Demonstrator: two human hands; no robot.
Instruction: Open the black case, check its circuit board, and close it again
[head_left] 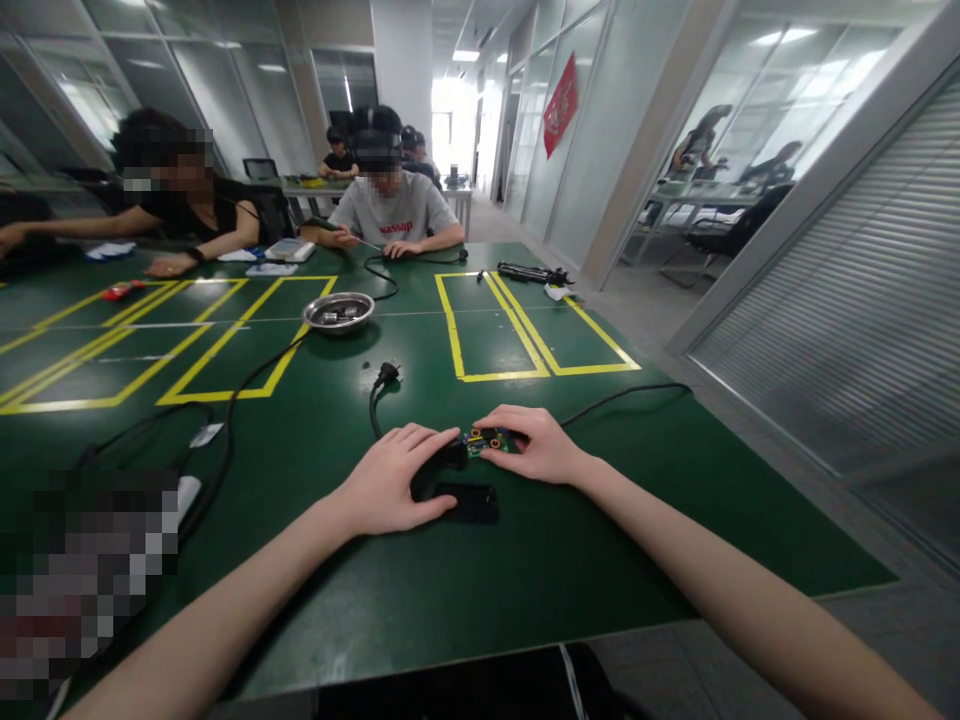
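My right hand (540, 447) pinches a small green circuit board (486, 442) between thumb and fingers, with ring-shaped copper coils and a yellow part on it. My left hand (394, 478) is on the board's left side, thumb and index finger spread wide. Its index fingertip reaches the board's left end, by a black part (452, 456). The left thumb tip touches a black plastic casing half (472, 503) lying on the table just below the board. Whether the black part is joined to the board cannot be made out.
On the green table (600, 530) are a black power plug (387, 374) with its cord, a metal bowl (338, 312) of small parts and yellow tape outlines. A black cable (630, 392) runs right. Black tools (534, 273) lie beyond. A person (394, 205) works opposite; another sits at left.
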